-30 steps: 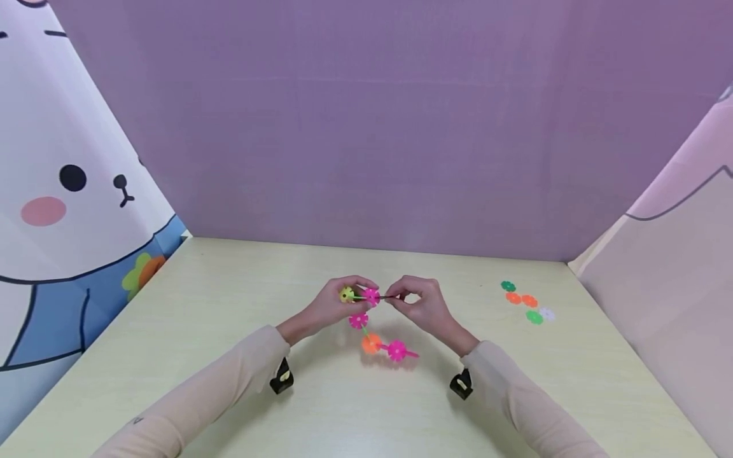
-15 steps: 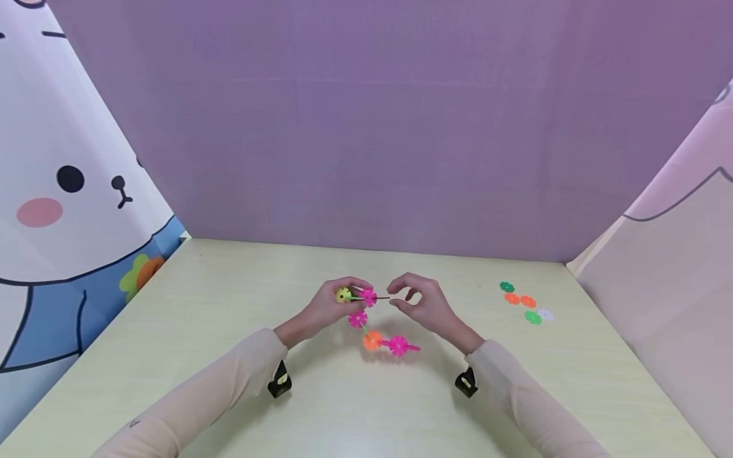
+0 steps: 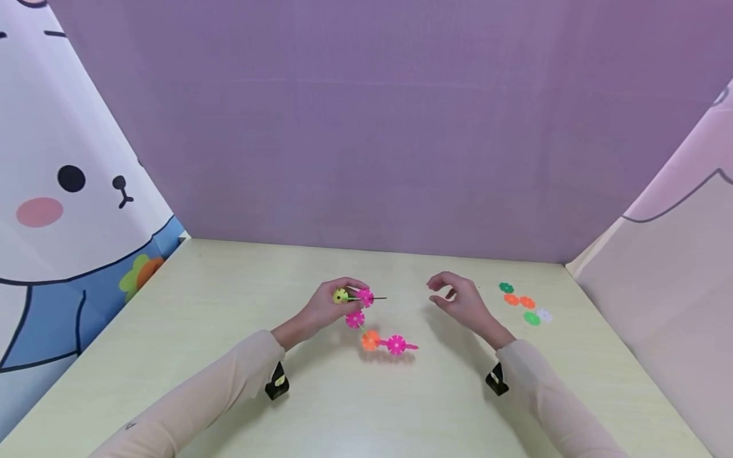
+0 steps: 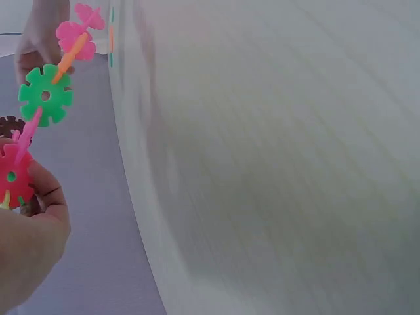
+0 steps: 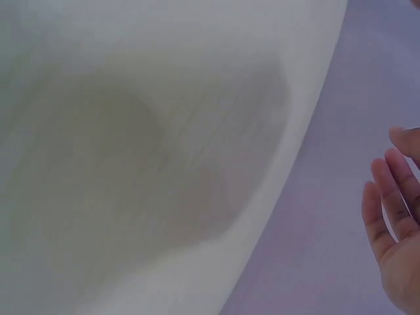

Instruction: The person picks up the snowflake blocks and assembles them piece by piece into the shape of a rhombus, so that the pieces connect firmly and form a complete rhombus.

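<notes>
Between its thumb and fingers, my left hand (image 3: 329,305) pinches a chain of interlocking plastic snowflake discs (image 3: 371,340). The chain hangs above the table and bends right, with pink, orange and green pieces. At the held end are a yellow disc (image 3: 340,296) and a pink disc (image 3: 365,297), and a dark disc seen edge-on (image 3: 380,298) juts out to the right. In the left wrist view a green disc (image 4: 46,96) sits mid-chain. My right hand (image 3: 460,300) hovers apart from the chain, fingers loosely bent, holding nothing.
Loose discs lie at the right of the table: a dark green disc (image 3: 506,287), two orange discs (image 3: 527,302), a light green disc (image 3: 532,318) and a white disc (image 3: 544,315). A purple partition (image 3: 366,159) stands behind the table (image 3: 240,273), with printed panels at both sides.
My right hand has let go of the dark disc and moved right, toward the loose discs. My left hand still holds the chain and has shifted slightly left.
</notes>
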A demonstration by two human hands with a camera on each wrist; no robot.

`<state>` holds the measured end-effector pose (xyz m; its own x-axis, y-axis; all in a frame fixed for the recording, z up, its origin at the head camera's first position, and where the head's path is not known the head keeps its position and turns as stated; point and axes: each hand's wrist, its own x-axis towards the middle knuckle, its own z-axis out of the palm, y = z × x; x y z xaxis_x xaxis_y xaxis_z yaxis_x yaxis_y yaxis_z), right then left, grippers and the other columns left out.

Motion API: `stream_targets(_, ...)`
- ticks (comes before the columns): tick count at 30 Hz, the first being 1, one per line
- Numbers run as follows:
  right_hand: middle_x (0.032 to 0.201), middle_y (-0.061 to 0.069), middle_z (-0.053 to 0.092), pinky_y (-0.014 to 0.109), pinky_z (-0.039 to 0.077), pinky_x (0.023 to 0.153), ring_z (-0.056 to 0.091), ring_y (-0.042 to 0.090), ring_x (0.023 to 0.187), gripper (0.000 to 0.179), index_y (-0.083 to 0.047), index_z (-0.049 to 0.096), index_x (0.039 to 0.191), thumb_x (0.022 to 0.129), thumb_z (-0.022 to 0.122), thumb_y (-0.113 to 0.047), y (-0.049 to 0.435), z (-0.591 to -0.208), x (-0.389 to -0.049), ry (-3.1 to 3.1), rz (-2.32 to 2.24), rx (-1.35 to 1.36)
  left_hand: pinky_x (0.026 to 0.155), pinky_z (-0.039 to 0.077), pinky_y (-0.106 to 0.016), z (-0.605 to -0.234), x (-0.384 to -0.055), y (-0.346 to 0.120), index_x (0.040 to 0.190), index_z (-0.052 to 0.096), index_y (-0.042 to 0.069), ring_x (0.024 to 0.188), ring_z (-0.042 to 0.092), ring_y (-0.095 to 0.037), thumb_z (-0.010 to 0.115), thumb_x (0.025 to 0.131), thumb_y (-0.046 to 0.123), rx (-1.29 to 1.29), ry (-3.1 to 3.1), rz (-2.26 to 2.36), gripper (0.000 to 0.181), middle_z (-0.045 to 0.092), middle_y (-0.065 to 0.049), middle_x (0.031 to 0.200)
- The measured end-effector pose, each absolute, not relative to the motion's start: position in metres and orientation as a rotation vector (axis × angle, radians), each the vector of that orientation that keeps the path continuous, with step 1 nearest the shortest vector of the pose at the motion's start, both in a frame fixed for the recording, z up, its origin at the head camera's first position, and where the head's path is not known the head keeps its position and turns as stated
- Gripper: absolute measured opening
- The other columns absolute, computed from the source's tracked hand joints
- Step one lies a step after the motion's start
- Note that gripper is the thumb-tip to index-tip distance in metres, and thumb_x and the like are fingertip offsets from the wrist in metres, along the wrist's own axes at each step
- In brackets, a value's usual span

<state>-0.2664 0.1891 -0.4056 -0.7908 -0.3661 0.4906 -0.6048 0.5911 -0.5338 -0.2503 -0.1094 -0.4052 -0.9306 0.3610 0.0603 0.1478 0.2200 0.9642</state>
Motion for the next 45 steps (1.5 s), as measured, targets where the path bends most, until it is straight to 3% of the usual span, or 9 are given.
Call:
stream_targets(6,0.093,0.015,0.066,0.026,0.051,0.061,0.062,0.027,0.085,0.025,-0.002,0.062,0.098,0.075,0.070,0.002,0.223,-0.412,-0.273,-2.573,0.920,0.684,0.071,0.051,-0.040,-0.405,-0.250,-0.111,0.106,0.064,0.020,0.091,0.056,-0.017,0.069,0.080,0.018,0.505,2.310,1.795,0.026,0.061,-0.004,0.101)
stream_targets(12,0.093,0.017,0.065,0.024,0.051,0.061,0.062,0.029,0.086,0.025,-0.001,0.061,0.098,0.075,0.069,0.003,0.257,-0.418,-0.279,-2.625,0.863,0.571,0.070,0.050,-0.032,-0.405,-0.249,-0.113,0.108,0.064,0.017,0.095,0.056,-0.017,0.068,0.081,0.015,0.541,2.331,1.787,0.027,0.062,-0.005,0.102)
stream_targets(16,0.090,0.019,0.064,0.036,0.053,0.063,0.062,0.032,0.085,0.025,0.002,0.060,0.097,0.074,0.068,0.005,0.276,-0.421,-0.280,-2.625,0.810,0.532,0.069,0.049,-0.029,-0.405,-0.249,-0.115,0.110,0.063,0.015,0.096,0.055,-0.017,0.067,0.082,0.014,0.548,2.330,1.783,0.029,0.061,-0.007,0.103)
stream_targets(22,0.093,0.023,0.063,0.050,0.048,0.077,0.060,0.037,0.088,0.027,0.007,0.058,0.102,0.075,0.064,0.008,0.303,-0.423,-0.282,-2.703,0.757,0.443,0.070,0.049,-0.028,-0.396,-0.242,-0.113,0.113,0.061,0.009,0.095,0.055,-0.016,0.066,0.082,0.010,0.556,2.327,1.773,0.030,0.061,-0.011,0.105)
stream_targets(35,0.097,0.027,0.060,0.053,0.045,0.079,0.056,0.041,0.090,0.024,0.009,0.057,0.099,0.076,0.062,0.000,0.329,-0.426,-0.289,-2.892,0.659,0.292,0.072,0.048,-0.031,-0.377,-0.226,-0.111,0.113,0.061,0.007,0.099,0.056,-0.025,0.064,0.084,0.009,0.566,2.330,1.761,0.029,0.061,-0.012,0.104)
stream_targets(42,0.098,0.026,0.060,0.051,0.046,0.079,0.055,0.037,0.088,0.022,0.006,0.057,0.099,0.078,0.062,0.000,0.334,-0.431,-0.292,-2.978,0.644,0.212,0.076,0.049,-0.041,-0.377,-0.227,-0.110,0.113,0.061,0.007,0.095,0.056,-0.019,0.064,0.084,0.009,0.574,2.326,1.754,0.029,0.061,-0.012,0.103)
stream_targets(45,0.094,0.024,0.060,0.049,0.047,0.077,0.055,0.033,0.083,0.021,0.005,0.057,0.098,0.078,0.062,0.000,0.335,-0.431,-0.292,-2.980,0.625,0.210,0.074,0.049,-0.037,-0.376,-0.227,-0.110,0.113,0.061,0.007,0.095,0.056,-0.019,0.063,0.084,0.009,0.573,2.335,1.751,0.029,0.061,-0.012,0.103)
